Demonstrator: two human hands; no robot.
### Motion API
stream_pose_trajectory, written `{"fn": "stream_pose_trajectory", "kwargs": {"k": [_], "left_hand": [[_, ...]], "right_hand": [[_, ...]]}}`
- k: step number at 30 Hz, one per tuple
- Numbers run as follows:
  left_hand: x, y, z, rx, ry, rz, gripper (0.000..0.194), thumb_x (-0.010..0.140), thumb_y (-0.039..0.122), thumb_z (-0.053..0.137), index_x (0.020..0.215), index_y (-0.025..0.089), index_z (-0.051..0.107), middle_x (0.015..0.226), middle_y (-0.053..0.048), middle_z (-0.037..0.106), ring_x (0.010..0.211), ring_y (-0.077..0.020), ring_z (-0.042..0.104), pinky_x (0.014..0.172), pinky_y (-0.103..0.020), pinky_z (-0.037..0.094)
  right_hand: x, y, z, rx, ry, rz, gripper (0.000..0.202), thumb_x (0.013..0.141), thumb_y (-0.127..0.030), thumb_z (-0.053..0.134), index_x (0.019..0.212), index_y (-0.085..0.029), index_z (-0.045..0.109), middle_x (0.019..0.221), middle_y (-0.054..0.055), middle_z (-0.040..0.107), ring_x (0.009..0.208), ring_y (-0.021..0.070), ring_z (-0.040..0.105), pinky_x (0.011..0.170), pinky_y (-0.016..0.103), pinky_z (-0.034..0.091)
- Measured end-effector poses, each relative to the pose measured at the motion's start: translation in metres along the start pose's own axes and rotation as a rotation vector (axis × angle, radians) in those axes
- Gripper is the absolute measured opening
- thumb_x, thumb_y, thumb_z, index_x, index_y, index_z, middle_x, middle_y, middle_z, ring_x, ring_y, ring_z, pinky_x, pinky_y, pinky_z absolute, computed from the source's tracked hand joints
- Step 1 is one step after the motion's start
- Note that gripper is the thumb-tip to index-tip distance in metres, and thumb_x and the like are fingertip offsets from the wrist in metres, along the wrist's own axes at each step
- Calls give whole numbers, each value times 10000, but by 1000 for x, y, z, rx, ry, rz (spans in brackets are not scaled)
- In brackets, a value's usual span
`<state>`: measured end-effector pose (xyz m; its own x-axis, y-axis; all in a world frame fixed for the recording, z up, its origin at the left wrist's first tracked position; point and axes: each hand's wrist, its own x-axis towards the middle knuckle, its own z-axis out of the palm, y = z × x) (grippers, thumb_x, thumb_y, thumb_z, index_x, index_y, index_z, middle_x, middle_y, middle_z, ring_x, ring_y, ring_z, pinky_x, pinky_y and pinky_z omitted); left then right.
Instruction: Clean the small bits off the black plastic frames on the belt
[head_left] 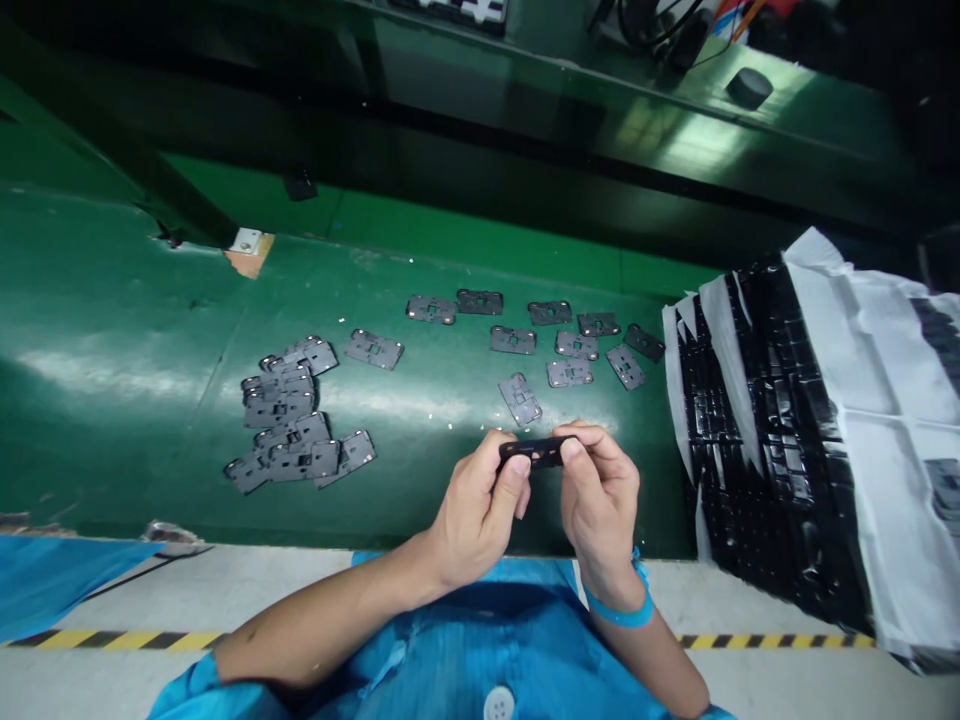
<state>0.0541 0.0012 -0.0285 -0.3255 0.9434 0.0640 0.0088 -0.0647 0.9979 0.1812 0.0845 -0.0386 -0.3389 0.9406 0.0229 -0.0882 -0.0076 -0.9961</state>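
A small black plastic part (538, 451) is held edge-on between both hands, above the near side of the green table (420, 500). My left hand (480, 505) pinches its left end, thumb in front. At the right end, my right hand (600, 495) grips it with thumb and fingers; a blue band circles that wrist. Just beyond the hands lies a tilted flat dark part (520, 399). Several similar parts (513, 340) are spread singly farther back. An overlapping pile of such parts (279, 408) sits to the left.
At the right stands a stack of black trays (780, 430) with white sheets (862, 400). A dark green post (172, 190) meets the table at the back left. A raised green shelf (675, 110) runs across the back, with a black round object (748, 88) on it.
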Motion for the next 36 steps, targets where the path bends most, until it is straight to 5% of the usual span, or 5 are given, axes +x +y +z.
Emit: {"fn": "stream_pose_trajectory", "kwargs": {"k": [8, 22, 30, 36], "left_hand": [[2, 0, -15, -68, -114, -125, 284, 1146, 350, 401, 908, 214, 476, 607, 71, 517, 522, -99, 461, 575, -249, 380], [4, -22, -22, -139, -17, -68, 346, 1140, 407, 419, 858, 214, 471, 592, 71, 455, 474, -87, 420, 518, -241, 340], [6, -18, -26, -127, 6, -153, 290, 1077, 311, 406, 816, 216, 491, 573, 58, 463, 487, -107, 450, 536, -255, 374], [3, -13, -28, -103, -29, -145, 344, 1097, 418, 393, 833, 221, 488, 583, 51, 475, 508, -115, 464, 558, -265, 392]], "right_hand": [[-3, 4, 2, -38, 20, -1, 134, 1014, -312, 724, 917, -228, 763, 865, 4, 756, 787, 153, 677, 739, 260, 540], [-8, -8, 17, -261, 80, -141, 73, 957, -259, 764, 922, -201, 792, 820, 29, 805, 708, 174, 766, 668, 272, 636], [-15, 0, 13, -321, 62, -179, 52, 963, -235, 779, 989, -205, 812, 888, 46, 792, 754, 184, 752, 693, 301, 635], [-13, -2, 15, -317, 109, -167, 63, 961, -253, 787, 985, -199, 806, 876, 45, 780, 728, 180, 746, 677, 303, 624]]}}
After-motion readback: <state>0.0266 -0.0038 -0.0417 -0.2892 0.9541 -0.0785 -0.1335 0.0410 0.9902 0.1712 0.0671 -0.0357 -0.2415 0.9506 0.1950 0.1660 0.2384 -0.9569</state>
